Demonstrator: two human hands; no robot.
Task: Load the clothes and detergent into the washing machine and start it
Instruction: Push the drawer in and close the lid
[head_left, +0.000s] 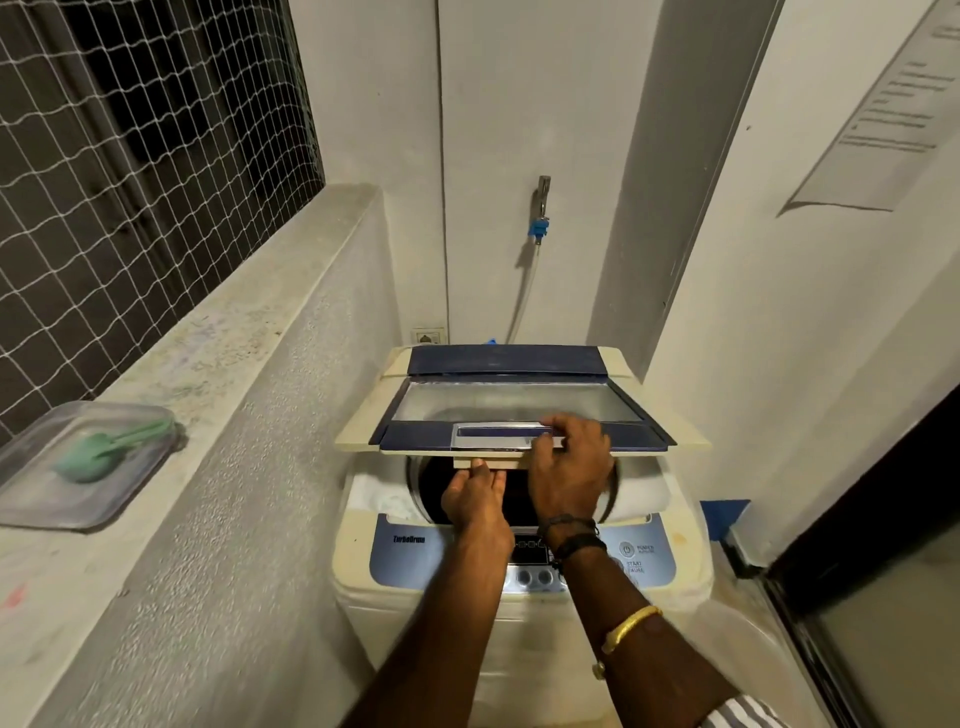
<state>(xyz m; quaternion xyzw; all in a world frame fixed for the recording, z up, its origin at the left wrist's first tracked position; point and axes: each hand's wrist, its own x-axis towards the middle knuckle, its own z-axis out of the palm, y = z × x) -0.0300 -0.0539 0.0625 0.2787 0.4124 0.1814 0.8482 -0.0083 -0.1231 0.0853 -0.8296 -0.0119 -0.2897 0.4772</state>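
Honestly, the risky bit is the lid (511, 410) of the washing machine (519, 587) — it sits only partly raised, hinged at the back and roughly level over the drum opening (441, 488). The right hand (569, 467) has its fingers hooked over the lid's front handle (493, 435), and the left hand (475, 501) presses up from underneath with fingers fairly flat against the small tab below the front edge. If either grip slips, the lid probably drops onto the left hand's fingers — that's the pinch spot. No clothes show anywhere in view; the drum just looks dark. A clear container (83, 462) with a green scoop (98, 454), maybe detergent, rests on the ledge (249, 332) well to the left of both hands.
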